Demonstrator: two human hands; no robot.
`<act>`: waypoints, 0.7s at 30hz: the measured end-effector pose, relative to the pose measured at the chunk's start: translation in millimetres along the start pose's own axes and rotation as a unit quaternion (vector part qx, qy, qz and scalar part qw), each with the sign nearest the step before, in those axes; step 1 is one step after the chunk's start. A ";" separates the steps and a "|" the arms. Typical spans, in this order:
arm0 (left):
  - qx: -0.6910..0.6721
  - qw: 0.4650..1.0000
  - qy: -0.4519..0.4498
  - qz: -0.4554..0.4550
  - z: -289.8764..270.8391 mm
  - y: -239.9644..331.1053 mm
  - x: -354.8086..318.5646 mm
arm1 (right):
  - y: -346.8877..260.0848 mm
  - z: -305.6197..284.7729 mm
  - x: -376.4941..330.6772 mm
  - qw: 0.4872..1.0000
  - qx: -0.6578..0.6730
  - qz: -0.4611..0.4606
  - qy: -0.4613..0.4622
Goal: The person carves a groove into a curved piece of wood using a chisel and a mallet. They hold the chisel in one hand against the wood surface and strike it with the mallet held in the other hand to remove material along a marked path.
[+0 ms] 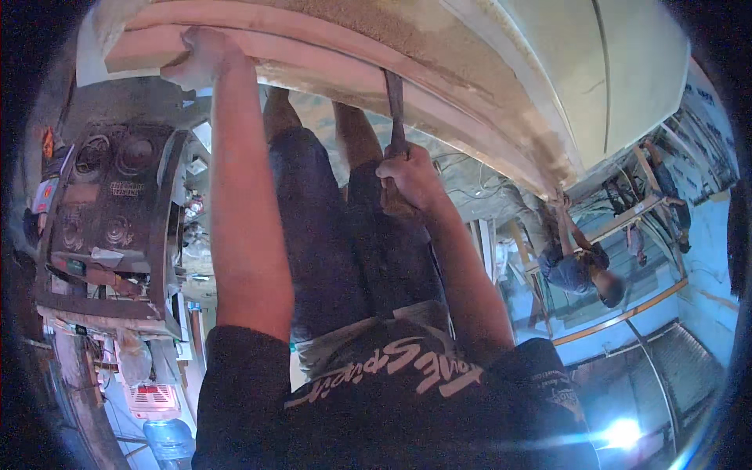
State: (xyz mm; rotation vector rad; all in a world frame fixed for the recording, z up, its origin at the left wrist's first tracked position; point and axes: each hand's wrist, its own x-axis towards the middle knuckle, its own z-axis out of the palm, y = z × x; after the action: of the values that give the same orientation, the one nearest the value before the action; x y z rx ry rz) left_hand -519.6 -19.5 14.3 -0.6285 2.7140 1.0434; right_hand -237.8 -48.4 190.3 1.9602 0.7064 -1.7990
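Observation:
Across the top runs a long curved panel (329, 66) with a pale, pinkish edge strip and a rough brown band beside it. My left hand (205, 61) is closed around the strip's left end, thumb side on the edge. Lower and to the right, my right hand (411, 178) is wrapped round the handle of a dark tool with a long flat blade (395, 106). Its far end meets the panel's edge strip. Whether it is a chisel or a scraper I cannot tell.
At the panel's right end a co-worker (576, 262) has hands near its tip. More people stand farther back at right. A dark speaker cabinet (110, 200) stands at left, with a blue water bottle (168, 440) beyond it. A bright lamp (623, 433) glares at lower right.

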 end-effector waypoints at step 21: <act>0.194 0.281 -0.502 0.794 6.2 33.0 -20.7 | -81.9 -103.5 4.9 0.965 0.128 0.173 -0.149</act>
State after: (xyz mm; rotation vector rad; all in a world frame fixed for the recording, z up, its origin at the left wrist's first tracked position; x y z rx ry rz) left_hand -515.6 13.3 35.7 2.3354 1.2273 0.2564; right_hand -204.1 78.9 200.5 1.7663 0.0322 -1.9695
